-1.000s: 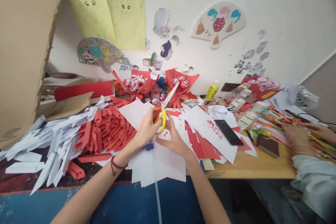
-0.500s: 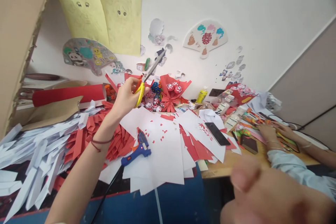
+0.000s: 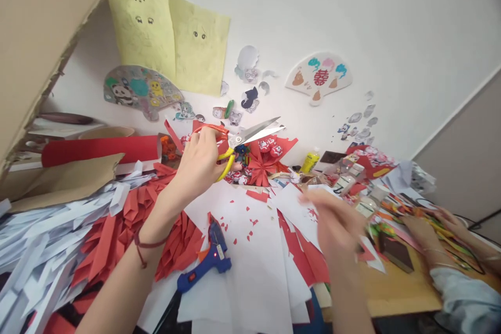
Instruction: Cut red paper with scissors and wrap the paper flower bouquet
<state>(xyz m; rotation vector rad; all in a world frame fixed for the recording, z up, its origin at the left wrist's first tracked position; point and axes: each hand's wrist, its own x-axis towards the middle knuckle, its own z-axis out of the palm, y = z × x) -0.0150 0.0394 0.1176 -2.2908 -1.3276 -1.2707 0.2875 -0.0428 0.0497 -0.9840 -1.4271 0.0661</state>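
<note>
Above the table, my left hand [image 3: 199, 163] grips the scissors [image 3: 237, 141], with its fingers at the yellow and red handles. The metal blades are a little apart and point up to the right. My right hand [image 3: 337, 219] hovers over the right side of the white paper sheets [image 3: 250, 261]. Motion blurs its fingers, so whether they hold anything cannot be made out. A blue glue gun [image 3: 207, 266] lies on the sheets between my arms, with a small red light on it. Small red paper scraps [image 3: 250, 222] are scattered on the top sheet.
Folded red paper strips [image 3: 129, 219] and white strips [image 3: 43, 255] are heaped at the left. A red paper flower [image 3: 263, 164] stands at the back. Bottles [image 3: 350, 177] are on the right. Another person's hands [image 3: 420, 229] work at the far right.
My right hand has moved from the lower right corner up and inward over the paper. The scissors have tilted lower to the right, and their blades have parted. The view has shifted slightly.
</note>
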